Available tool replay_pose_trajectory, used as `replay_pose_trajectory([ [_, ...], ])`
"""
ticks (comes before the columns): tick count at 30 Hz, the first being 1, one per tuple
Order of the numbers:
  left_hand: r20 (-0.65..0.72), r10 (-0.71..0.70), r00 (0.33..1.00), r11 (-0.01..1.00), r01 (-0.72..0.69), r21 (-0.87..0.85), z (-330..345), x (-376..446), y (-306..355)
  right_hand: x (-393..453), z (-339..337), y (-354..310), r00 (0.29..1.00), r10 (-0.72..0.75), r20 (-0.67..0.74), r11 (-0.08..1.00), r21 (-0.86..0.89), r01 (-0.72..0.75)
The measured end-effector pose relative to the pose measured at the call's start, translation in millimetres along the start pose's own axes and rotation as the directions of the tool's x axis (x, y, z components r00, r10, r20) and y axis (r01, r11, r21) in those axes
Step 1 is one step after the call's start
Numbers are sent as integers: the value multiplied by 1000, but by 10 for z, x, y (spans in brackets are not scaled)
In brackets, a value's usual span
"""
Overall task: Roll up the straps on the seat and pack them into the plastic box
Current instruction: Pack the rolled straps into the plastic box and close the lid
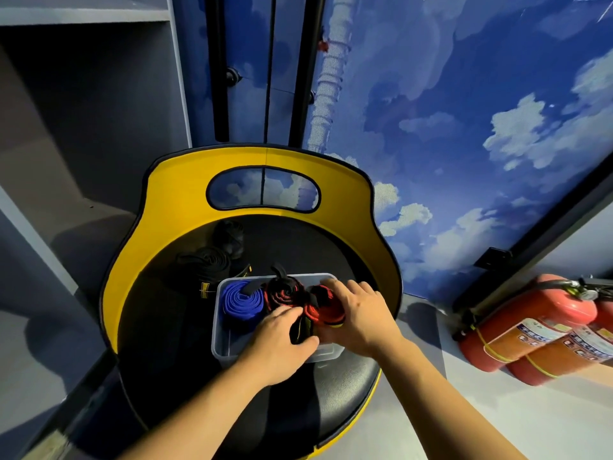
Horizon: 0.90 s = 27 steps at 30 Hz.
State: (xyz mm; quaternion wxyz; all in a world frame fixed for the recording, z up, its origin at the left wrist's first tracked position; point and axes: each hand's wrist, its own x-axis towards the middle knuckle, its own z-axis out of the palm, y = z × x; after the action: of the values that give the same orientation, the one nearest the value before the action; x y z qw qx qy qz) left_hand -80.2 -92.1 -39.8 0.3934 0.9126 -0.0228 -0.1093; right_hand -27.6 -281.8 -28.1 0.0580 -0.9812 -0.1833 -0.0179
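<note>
Both our hands, left (282,340) and right (358,313), grip a red roll (326,310) inside the box (220,330), its near-left corner bare; labels unreadable.

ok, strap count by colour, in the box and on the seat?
Blue roll, in the plastic box: 1
Red-and-black rolls, in box: 2
Black straps, on the seat: 2 visible, dim back there
Total: 5
</note>
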Motion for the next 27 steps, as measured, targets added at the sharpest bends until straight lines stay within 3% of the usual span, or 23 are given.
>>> replay_pose_trajectory([
  [5,14,18,1000,1000,-18,10,14,13,-12,36,46,14,997,32,64,999,2,-33],
  [12,32,-1,999,999,2,-40,-6,40,2,17,69,124,996,-13,88,989,150,0],
  [17,102,2,995,1000,0,-21,-3,44,4,37,61,25,998,13,60,1000,21,-15],
  [20,158,-23,987,998,33,-59,-1,54,-14,68,62,0,994,71,85,997,27,-74],
  [27,89,-24,996,997,31,-73,-16,62,-9,59,36,-3,992,66,106,997,36,-70],
])
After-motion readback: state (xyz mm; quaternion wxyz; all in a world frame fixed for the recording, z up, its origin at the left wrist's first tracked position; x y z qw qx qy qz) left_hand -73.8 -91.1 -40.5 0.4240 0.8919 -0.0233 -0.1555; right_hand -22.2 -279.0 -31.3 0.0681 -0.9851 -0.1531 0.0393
